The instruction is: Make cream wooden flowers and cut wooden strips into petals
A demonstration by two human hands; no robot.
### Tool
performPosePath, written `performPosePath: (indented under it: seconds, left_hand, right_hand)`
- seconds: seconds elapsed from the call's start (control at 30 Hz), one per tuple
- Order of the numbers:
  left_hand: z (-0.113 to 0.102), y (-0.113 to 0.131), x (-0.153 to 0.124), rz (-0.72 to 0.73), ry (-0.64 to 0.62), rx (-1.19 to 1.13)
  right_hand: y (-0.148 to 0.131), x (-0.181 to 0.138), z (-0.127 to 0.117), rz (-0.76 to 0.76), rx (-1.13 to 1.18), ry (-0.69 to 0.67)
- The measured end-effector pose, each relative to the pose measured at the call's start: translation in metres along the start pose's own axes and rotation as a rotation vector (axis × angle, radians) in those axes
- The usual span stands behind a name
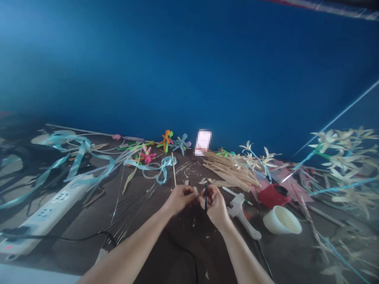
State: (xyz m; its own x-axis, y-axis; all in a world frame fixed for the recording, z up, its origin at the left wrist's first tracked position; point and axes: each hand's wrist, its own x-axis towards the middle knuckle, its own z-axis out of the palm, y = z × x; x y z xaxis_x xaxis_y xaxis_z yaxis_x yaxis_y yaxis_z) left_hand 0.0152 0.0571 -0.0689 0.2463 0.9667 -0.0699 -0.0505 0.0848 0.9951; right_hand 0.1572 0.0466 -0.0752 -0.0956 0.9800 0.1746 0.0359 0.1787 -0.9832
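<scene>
Near the middle of the table, my left hand [182, 199] is closed in a pinch, its fingertips almost meeting those of my right hand. A tiny pale piece [195, 190] shows at the fingertips, too small to name. From the top of the left hand a thin pale stick [173, 169] points away; I cannot tell whether it is held or lies behind. My right hand [215, 205] is wrapped round a slim black pen-like tool [206, 197], held nearly upright. Right of it lies a white glue gun [244, 217] with its cord toward me.
A white power strip [55, 205], light-blue ribbon [79, 157] and thin wires [133, 209] lie left. Fuzzy figures [166, 141] line the blue wall. Tan strips [231, 171], a red container [274, 196], a white cup [282, 221] and pale flowers [346, 152] are right.
</scene>
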Motion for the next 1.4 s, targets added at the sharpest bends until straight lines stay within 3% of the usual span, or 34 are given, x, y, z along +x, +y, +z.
performPosePath:
  seconds: [0.27,0.57,0.73,1.03,1.2,1.4]
  left_hand:
    - [0.0005,0.0025,0.0004,-0.028,0.018,-0.023]
    - [0.0006,-0.0003,0.0026,-0.005,0.076,0.002]
    - [0.0012,-0.0020,0.0019,0.013,0.021,0.001]
    - [0.0021,0.0041,-0.0015,0.009,-0.031,-0.042]
    - [0.0011,-0.0006,0.0013,0.002,-0.004,-0.001]
    - [-0.0074,0.0034,0.0045,-0.029,0.106,-0.139]
  right_hand:
    - [-0.0002,0.0054,-0.0087,0.001,-0.016,0.110]
    - [-0.0047,0.0043,-0.0089,0.016,0.062,0.100]
    - [-0.0041,0.0031,-0.0074,0.046,0.077,0.030]
    - [-0.0039,0.0029,-0.0040,0.039,0.018,0.023]
    - [-0.0024,0.0018,-0.0027,0.024,0.016,0.009]
    - [-0.0018,0.0021,-0.0049,0.049,-0.027,0.006]
